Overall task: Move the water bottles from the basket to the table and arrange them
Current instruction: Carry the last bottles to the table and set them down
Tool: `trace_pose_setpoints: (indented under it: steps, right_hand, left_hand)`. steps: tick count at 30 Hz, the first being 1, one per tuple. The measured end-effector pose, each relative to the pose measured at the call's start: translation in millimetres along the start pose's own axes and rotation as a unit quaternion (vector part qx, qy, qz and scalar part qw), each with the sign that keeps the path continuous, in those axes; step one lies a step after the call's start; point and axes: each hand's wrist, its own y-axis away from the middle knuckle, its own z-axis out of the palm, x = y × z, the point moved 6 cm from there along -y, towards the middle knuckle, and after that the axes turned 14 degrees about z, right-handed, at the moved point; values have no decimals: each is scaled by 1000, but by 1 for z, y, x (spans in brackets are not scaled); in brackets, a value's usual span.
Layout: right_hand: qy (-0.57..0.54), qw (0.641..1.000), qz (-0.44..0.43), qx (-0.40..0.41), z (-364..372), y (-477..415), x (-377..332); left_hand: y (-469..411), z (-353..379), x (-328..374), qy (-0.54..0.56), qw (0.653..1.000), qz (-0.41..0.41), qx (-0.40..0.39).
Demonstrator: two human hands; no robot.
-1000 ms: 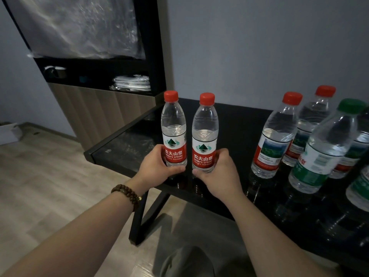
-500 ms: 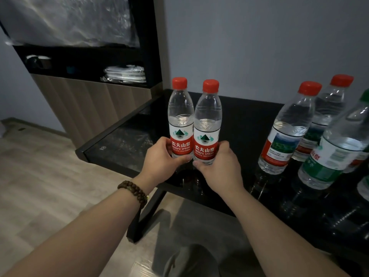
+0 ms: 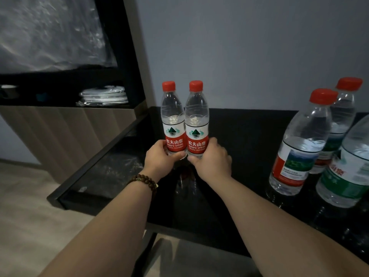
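"Confirming position: left bottle [image 3: 173, 124] and right bottle [image 3: 196, 124] upright, sides touching, labels forward, toward the left end of the bench [image 3: 239, 132]. Seated or lifted?"

"Cannot tell; bases hidden behind the fingers. Treat as not yet seated."

"Grip state?"

"Left grip [image 3: 159, 158] wrapped round the lower label of the left bottle. Right grip [image 3: 211, 160] wrapped round the same zone of the right bottle. Both closed on a load."

"Procedure for setting down?"

"Lower both together, vertical, caps level. Feel for flat contact under each base before loosening. Hold the sides together to prevent tipping. Release one grip at a time, opening outward, away from the seam."

"Alignment reference?"

"Use the front red-capped bottle [image 3: 299, 148], the rear red-capped bottle [image 3: 343, 116] and the green-labelled bottle [image 3: 347, 172], all standing at the right, well apart from the pair. Judge the row against those. For small corrections, probably better to slide than to lift on the glossy top."

"Hazards?"

"Avoid pushing leftward, toward the bench edge. Mind the bead bracelet [image 3: 142, 180] on the left wrist when withdrawing. Basket not in view; no count of remaining bottles possible."
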Motion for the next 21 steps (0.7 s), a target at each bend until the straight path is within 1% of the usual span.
trace_pose_setpoints:
  steps: [4,8,15,21]
  right_hand:
    - [10,1000,22,1,12,-26,-13]
    - [21,999,35,4,24,-55,-23]
    - [22,999,32,5,42,-104,-40]
    - [22,999,22,12,57,-144,-53]
  left_hand:
    - [-29,5,-9,15,1000,0,4]
    - [-60,14,-19,6,1000,10,12]
    - [-120,30,-40,-42,999,0,23]
    - [-168,41,-52,-61,998,3,0]
